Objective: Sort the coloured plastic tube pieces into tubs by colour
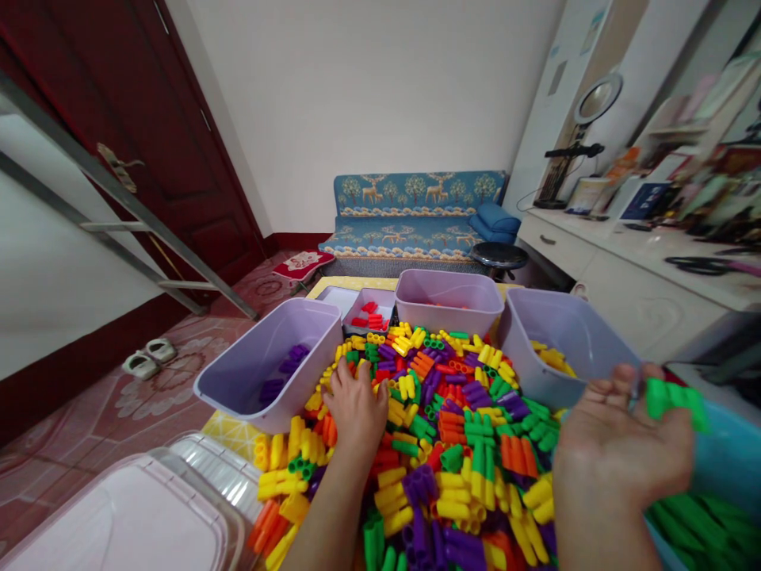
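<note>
My right hand (624, 444) is turned palm up with a green plastic tube block (678, 403) pinched between thumb and fingers. It hovers by a blue bin (722, 456) at the right edge, where many green tube blocks (707, 527) lie. My left hand (357, 404) reaches into a large heap of mixed tube blocks (452, 420) in yellow, green, purple, orange and red. Its fingers are spread and bent over the pieces near the left side of the heap; what lies under the fingertips is partly hidden.
Around the heap stand a bin (273, 361) with purple blocks, a small box (369, 309) with red ones, a lilac bin (449, 300) with a few orange-red ones, and another bin (571, 333) with yellow ones. Clear lids (143, 507) lie front left. A ladder (148, 230) leans nearby.
</note>
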The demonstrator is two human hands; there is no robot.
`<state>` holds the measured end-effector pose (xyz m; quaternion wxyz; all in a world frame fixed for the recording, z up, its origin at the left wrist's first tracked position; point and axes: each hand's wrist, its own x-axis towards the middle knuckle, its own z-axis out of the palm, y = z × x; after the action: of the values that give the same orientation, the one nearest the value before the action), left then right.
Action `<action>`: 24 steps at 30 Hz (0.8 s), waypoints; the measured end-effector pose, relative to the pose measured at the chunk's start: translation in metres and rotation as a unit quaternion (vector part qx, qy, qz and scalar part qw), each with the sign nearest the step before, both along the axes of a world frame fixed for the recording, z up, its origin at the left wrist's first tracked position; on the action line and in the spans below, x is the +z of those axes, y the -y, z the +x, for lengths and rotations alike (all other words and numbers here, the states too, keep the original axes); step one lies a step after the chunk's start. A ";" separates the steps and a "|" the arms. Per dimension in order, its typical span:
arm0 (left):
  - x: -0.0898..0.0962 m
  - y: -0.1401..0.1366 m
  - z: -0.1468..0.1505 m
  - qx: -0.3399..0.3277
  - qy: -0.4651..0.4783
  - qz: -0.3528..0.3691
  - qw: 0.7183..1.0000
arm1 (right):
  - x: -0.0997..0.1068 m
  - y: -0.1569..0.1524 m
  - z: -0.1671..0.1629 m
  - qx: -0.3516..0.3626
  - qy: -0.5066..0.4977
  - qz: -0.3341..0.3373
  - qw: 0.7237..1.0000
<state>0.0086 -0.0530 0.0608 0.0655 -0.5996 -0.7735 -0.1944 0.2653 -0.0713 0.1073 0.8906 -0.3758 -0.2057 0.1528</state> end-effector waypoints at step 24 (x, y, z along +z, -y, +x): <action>-0.013 -0.011 -0.001 -0.195 0.138 -0.023 0.971 | 0.006 -0.007 -0.029 0.112 -0.092 -0.052 0.988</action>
<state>0.0074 -0.0421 0.0476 -0.0945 -0.7076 -0.6475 -0.2665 0.2367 -0.0642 0.1132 0.8624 -0.3801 -0.1554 0.2961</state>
